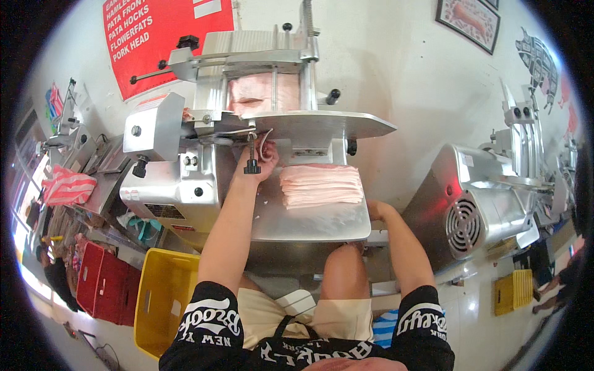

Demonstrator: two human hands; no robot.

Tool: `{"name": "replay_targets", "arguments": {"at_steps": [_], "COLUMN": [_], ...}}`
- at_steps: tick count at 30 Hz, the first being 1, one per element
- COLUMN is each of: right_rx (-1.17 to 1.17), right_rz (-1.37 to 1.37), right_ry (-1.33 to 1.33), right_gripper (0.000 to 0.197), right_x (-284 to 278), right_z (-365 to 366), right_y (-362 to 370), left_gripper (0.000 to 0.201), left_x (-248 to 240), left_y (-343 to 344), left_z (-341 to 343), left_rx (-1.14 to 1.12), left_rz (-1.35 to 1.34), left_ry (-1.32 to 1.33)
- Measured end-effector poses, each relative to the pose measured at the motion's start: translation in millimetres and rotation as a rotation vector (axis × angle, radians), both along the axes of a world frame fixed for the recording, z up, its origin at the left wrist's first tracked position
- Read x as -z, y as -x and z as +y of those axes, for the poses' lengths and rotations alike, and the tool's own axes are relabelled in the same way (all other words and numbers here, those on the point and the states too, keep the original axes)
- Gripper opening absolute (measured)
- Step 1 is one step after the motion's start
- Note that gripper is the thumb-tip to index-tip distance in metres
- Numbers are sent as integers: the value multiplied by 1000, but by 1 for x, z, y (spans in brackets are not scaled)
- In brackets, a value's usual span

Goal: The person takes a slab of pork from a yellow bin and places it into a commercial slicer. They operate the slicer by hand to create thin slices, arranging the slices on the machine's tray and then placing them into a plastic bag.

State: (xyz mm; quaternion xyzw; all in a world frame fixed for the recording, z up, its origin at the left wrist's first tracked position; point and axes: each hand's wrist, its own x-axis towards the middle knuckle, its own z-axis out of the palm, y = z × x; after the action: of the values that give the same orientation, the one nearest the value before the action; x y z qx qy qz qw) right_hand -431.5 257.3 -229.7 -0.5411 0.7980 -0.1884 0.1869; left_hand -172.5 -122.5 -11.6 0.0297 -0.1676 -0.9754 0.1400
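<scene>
Slices [322,185] of pale pink meat lie stacked in a neat pile on the tray [309,224] of the slicer [247,123], under its overhanging table and toward the tray's back right. A block of meat [260,94] stands clamped upright in the slicer's carriage, above that table.

Left hand [265,157] is raised to the slicer's underside, just left of the slices and apart from them by a small gap. Its fingers curl loosely around something thin and pale hanging there, beside a black knob [251,166]; whether that is a fresh slice cannot be told, and how tight the hold is stays unclear.

Right hand [375,209] rests at the tray's right edge, just below and right of the slices, near them but not touching. Its fingers are hidden behind the tray's rim, so its closure cannot be told; it appears to hold nothing.

Left of the slicer and lower stands a yellow crate [162,297], with a red crate [108,281] further left. Right of the slicer sits a second machine [476,204].
</scene>
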Motion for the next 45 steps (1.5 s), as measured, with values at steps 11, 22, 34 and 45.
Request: {"name": "replay_targets", "arguments": {"at_steps": [11,22,34,45], "right_rx": [137,339,631,1079], "right_rz": [-241,172,-1266,-742], "right_ry": [-425,-101,1423,1802], "right_gripper": [39,43,79,78], "right_x": [-125,-61,-167,-168], "right_z": [-65,-48,0,230], "right_y": [-93,-134,-322,-408], "left_gripper": [24,64,58,63], "left_x": [-5,-34,-35,18], "left_y": [-96,-35,-43,-99], "left_z": [51,124,180,406], "left_rx": [-140,-555,8,638], "left_rz": [-77,-708,-369,629], "left_ry": [339,2561,2374,1486]}}
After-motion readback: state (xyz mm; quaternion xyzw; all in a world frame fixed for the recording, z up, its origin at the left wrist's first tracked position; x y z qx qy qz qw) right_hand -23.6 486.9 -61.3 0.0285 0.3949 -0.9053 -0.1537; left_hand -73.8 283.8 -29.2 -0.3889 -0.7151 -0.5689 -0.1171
